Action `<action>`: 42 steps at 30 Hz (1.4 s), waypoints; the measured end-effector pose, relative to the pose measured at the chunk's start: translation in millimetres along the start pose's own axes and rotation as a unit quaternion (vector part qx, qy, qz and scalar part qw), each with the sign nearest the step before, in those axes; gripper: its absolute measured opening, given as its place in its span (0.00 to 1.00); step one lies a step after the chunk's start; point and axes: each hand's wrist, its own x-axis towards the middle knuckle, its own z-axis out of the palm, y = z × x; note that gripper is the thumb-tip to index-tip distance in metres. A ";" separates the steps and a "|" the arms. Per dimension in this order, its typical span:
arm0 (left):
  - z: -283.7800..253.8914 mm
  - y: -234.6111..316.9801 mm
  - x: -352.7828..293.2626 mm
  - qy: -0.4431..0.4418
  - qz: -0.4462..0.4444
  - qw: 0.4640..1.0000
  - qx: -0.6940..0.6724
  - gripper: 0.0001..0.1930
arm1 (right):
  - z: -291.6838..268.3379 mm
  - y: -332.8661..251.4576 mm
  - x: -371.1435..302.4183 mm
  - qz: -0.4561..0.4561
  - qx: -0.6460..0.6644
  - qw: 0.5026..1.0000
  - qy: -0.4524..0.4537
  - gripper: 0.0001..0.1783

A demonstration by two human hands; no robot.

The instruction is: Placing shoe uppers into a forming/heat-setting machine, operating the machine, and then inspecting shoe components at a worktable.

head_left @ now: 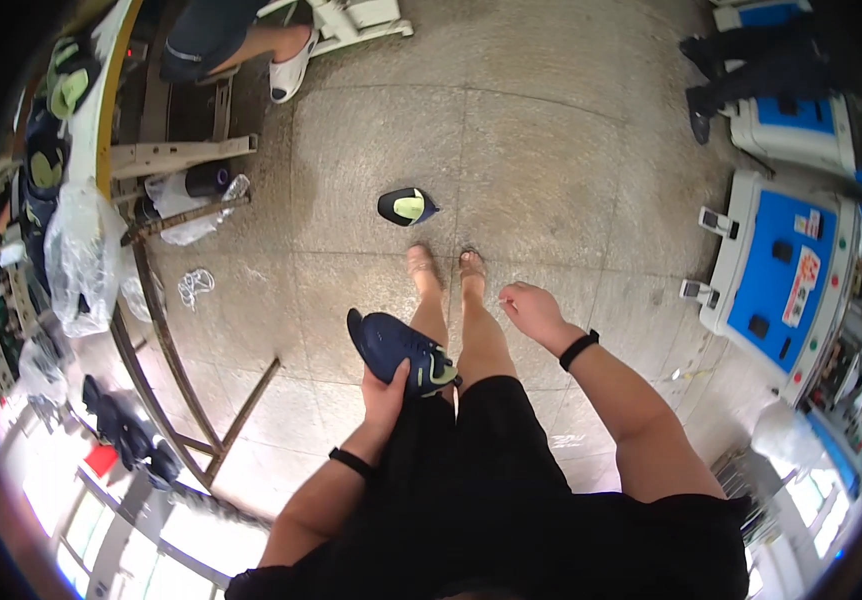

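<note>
A dark navy baseball cap (386, 340) is in my left hand (385, 392), in front of my left thigh. Its brim points to the left, and pale green shows around its back end at the right. My thumb lies over the cap's side; the other fingers are hidden beneath it. Out to the right of my knees, my right hand (533, 312) hangs in the air with its fingers curled in and no object showing. On the floor beyond my feet lies another cap (408, 206), dark with a yellow-green panel.
A metal-legged rack (176, 375) stands at my left, beside a table holding caps and a plastic bag (84, 260). White string (195, 287) lies on the floor. Blue-and-white machines (783, 270) line the right. Two other people's legs appear, one at far left (251, 48), one at far right (751, 85).
</note>
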 end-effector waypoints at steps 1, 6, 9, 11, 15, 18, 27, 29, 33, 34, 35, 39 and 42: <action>0.4 -9.5 -2.7 0.026 0.023 0.999 0.028 0.24 | 8.5 7.6 24.9 -0.037 -0.074 0.995 -0.046 0.09; -3.6 -63.8 -2.4 0.089 -0.030 0.973 0.213 0.26 | 72.9 29.4 149.2 -0.094 -0.209 0.961 -0.154 0.08; -0.7 -116.7 -9.1 0.117 0.012 0.977 0.178 0.26 | 117.1 58.2 217.8 -0.116 -0.270 0.936 -0.192 0.08; -6.3 -133.1 -10.2 0.113 -0.014 0.980 0.166 0.25 | 145.7 70.1 258.6 -0.132 -0.303 0.920 -0.211 0.09; -31.6 -154.3 -25.1 0.140 -0.079 0.974 0.161 0.22 | 212.9 58.7 328.0 -0.121 -0.393 0.871 -0.267 0.12; -36.8 -156.3 -27.1 0.222 -0.034 0.971 0.081 0.19 | 255.8 60.6 352.9 -0.051 -0.380 0.881 -0.277 0.13; -34.1 -116.1 -5.3 0.221 -0.132 0.966 -0.025 0.19 | 217.2 37.0 306.5 -0.024 -0.104 0.991 -0.084 0.13; -29.6 -119.8 1.3 0.191 -0.138 0.971 0.023 0.17 | 162.3 20.2 269.2 -0.219 -0.143 0.965 0.005 0.09; -23.8 -91.0 19.8 0.149 -0.126 0.980 -0.044 0.17 | 28.7 -66.4 190.8 -0.292 -0.217 0.925 0.107 0.07; -27.2 -104.3 19.8 0.162 -0.110 0.978 -0.073 0.18 | 2.0 -87.3 173.4 -0.312 -0.215 0.914 0.145 0.07; -26.7 -106.7 20.8 0.146 -0.118 0.970 -0.153 0.19 | -30.3 -103.1 155.3 -0.327 -0.221 0.900 0.186 0.08; -31.8 -48.8 19.7 0.108 -0.082 0.967 -0.216 0.20 | -137.9 -158.4 87.6 -0.408 -0.296 0.827 0.250 0.08; -31.8 38.0 14.5 0.058 -0.076 0.968 -0.233 0.23 | -191.0 -190.8 42.1 -0.439 -0.332 0.786 0.284 0.10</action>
